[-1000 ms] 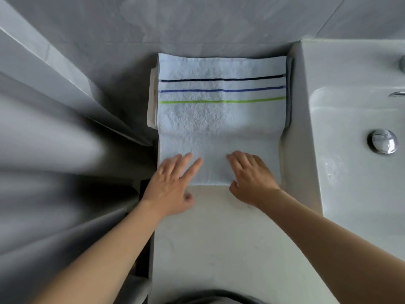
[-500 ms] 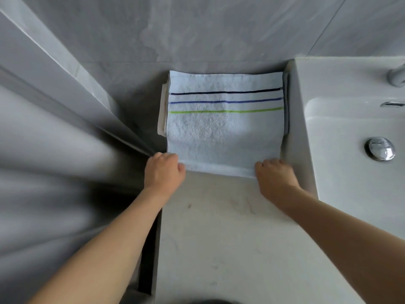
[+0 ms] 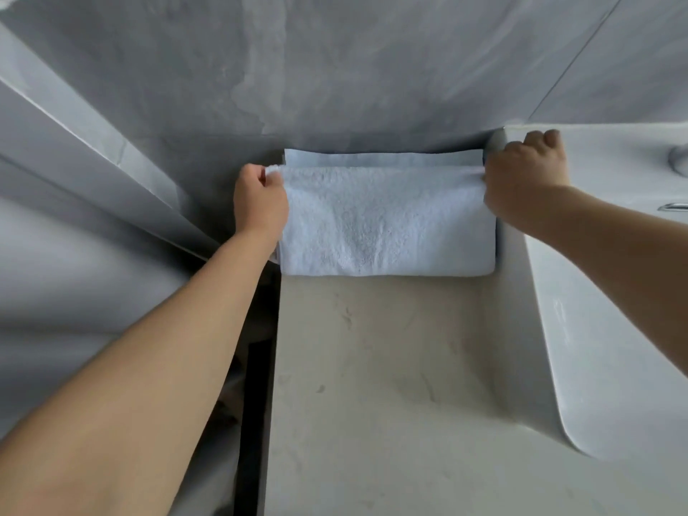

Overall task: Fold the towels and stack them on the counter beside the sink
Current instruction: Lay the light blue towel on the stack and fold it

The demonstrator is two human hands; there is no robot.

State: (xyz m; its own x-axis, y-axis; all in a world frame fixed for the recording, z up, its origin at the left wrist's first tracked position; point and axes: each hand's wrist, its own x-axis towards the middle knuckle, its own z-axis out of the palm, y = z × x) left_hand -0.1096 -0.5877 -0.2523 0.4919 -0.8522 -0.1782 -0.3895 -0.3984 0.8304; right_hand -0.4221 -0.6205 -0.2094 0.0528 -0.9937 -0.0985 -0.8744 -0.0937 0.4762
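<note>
The pale blue terry-cloth towel (image 3: pixel 383 221) lies folded over on itself at the far end of the beige stone-look counter (image 3: pixel 372 385), its far edge close against the grey marbled wall (image 3: pixel 335 68) and its right side just beside the raised side of the white ceramic sink (image 3: pixel 603 329). The left hand (image 3: pixel 260 197) has its fingers curled round the towel's upper-left corner, a small bunch of cloth showing between thumb and fingers. The right hand (image 3: pixel 525 173) pinches the upper-right corner in the same way, knuckles up, with its outer fingers bent over the sink's back corner. Between the two grips the folded-over edge runs taut and straight, and just beyond that edge a narrow strip of the towel's lower layer shows, flat against the wall. Below the grips the top layer spreads smooth down to a rounded fold nearest the person, which rests on the counter. Under the left hand's wrist a thin edge of another cloth layer peeks out at the towel's left side; what it belongs to cannot be told. To the left of the left forearm a dark gap (image 3: pixel 257 404) runs along the counter's edge, and past it stands a grey angled panel (image 3: pixel 93 162). Beyond the right hand, at the frame's edge, a bit of chrome tap (image 3: pixel 678 160) shows on the sink.
</note>
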